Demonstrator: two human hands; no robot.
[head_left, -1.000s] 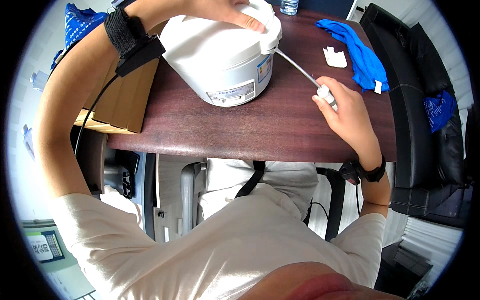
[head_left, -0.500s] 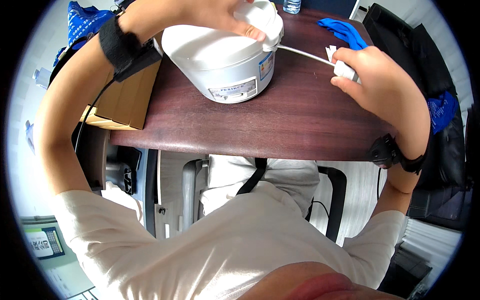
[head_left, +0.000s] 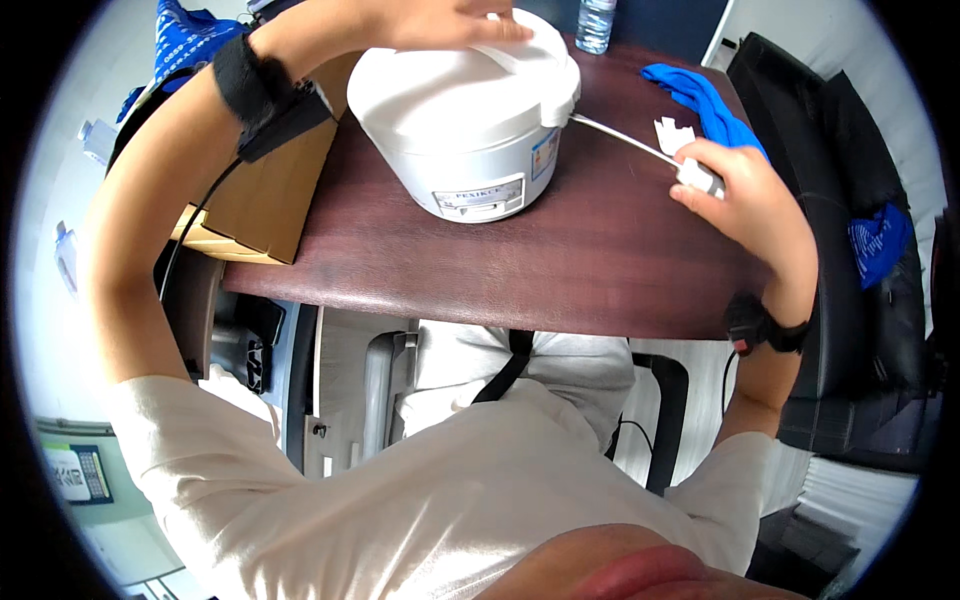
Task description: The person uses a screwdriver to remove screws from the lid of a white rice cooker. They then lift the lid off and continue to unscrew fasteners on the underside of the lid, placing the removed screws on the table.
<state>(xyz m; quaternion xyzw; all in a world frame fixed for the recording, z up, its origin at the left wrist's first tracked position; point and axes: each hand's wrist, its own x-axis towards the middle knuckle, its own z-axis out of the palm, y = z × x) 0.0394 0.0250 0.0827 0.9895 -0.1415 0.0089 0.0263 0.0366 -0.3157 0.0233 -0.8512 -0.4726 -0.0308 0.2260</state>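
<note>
A white lidded plastic bucket (head_left: 455, 165) stands on the dark wooden table, with a label and a small blue sticker on its side. My left hand (head_left: 465, 25) lies over the far part of its lid, gripping it; some fingertips are cut off by the upper edge. My right hand (head_left: 745, 190) is closed on the white handle of a screwdriver (head_left: 640, 145). Its thin straight shaft points left, and the tip meets the bucket's right side just under the handle joint; the exact contact is hidden.
A small broken-looking white plastic piece (head_left: 673, 134) and a blue cloth (head_left: 700, 100) lie beyond my right hand. A clear bottle (head_left: 595, 25) stands at the back. A cardboard box (head_left: 265, 210) is at the left. A black sofa (head_left: 850, 130) stands to the right.
My left thumb has moved from the bucket's right rim back onto the lid. My right hand has come slightly nearer me with the screwdriver. The whole view has shifted a little.
</note>
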